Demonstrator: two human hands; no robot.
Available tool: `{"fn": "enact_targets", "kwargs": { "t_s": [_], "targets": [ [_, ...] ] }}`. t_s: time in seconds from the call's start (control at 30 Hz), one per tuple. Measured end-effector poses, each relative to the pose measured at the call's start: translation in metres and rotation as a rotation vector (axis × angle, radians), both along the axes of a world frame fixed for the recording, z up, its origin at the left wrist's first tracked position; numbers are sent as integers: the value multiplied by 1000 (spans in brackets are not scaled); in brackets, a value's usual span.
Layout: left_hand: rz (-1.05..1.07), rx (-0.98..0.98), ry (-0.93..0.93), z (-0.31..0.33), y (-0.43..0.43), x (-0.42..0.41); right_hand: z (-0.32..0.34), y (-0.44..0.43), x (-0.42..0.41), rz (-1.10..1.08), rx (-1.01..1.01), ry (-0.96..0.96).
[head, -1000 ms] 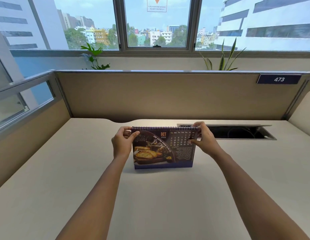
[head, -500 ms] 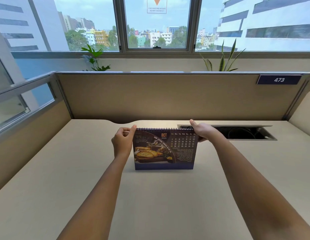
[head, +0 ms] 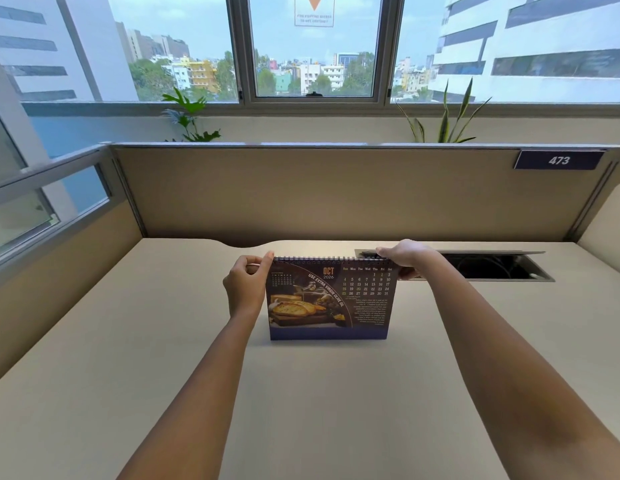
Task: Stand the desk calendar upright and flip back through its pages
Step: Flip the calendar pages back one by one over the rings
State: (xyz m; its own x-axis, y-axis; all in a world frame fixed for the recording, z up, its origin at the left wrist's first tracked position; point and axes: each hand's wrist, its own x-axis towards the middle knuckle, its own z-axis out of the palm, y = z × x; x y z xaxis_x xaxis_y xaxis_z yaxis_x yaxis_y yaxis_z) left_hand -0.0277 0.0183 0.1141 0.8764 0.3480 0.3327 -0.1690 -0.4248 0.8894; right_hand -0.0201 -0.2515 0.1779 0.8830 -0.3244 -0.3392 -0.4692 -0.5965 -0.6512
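The desk calendar (head: 329, 301) stands upright on the beige desk (head: 301, 403), spiral binding on top, with its dark OCT 2026 page and a bread photo facing me. My left hand (head: 246, 289) pinches the top left corner between thumb and forefinger. My right hand (head: 409, 256) lies over the top right corner, thumb along the spiral. Its fingers curl down behind the calendar and are mostly hidden.
An open cable slot (head: 492, 266) with a raised lid is sunk into the desk just behind and to the right of the calendar. A beige partition (head: 336, 192) with a plate reading 473 (head: 559, 160) closes the back. A glass side panel (head: 49, 209) stands at the left.
My right hand left the front of the top right corner and went over the spiral to the back. The left hand and the OCT page stayed as they were.
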Motion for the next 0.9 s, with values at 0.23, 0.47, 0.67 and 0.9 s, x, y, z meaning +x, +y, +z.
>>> {"fn": "enact_targets", "kwargs": {
  "t_s": [0.23, 0.47, 0.67, 0.9],
  "targets": [
    [14, -2, -1, -1, -1, 0, 1, 2, 2, -32, -23, -44],
    [19, 0, -3, -2, -2, -1, 4, 5, 2, -31, -64, -26],
    [24, -1, -7, -2, -2, -1, 7, 8, 0, -5, -97, -28],
    [19, -2, -9, -3, -2, -1, 14, 11, -2, 51, -128, 104]
  ]
}}
